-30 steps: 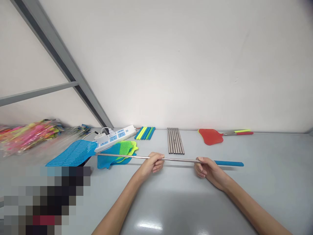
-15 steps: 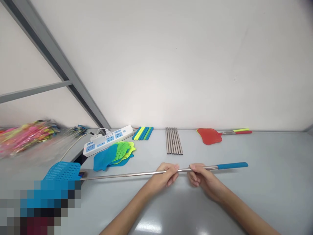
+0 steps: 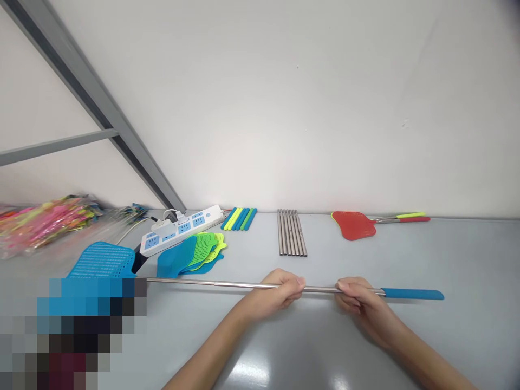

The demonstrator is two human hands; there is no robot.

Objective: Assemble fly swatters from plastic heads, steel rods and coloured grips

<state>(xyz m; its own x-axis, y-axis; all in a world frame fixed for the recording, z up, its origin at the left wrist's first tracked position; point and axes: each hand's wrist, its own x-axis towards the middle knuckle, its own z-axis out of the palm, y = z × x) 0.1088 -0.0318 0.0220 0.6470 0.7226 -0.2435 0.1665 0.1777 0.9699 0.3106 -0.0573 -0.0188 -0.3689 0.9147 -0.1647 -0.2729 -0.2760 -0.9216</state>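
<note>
A long fly swatter (image 3: 239, 285) lies nearly level across the view, its telescopic metal shaft drawn out. The blue perforated head (image 3: 103, 260) is at the left, partly covered by a pixelated patch, and the blue grip (image 3: 414, 294) is at the right end. My left hand (image 3: 278, 292) is closed round the middle of the shaft. Closed too, my right hand (image 3: 361, 298) holds the thicker tube just left of the blue grip. Beyond my hands, several loose metal tubes (image 3: 291, 233) lie side by side on the grey table (image 3: 459, 260).
Blue, green and yellow swatter heads (image 3: 205, 252) are stacked at the left, beside a white power strip (image 3: 211, 218) with plugs. Coloured grip sleeves (image 3: 239, 219) line up behind. A red swatter (image 3: 355, 225) overlaps a yellow one at the right. Bagged swatters (image 3: 52, 222) lie far left.
My right hand has moved right with the grip end, further from my left hand. More shaft shows between my hands. The swatter's left end has risen and its grip end has dropped slightly.
</note>
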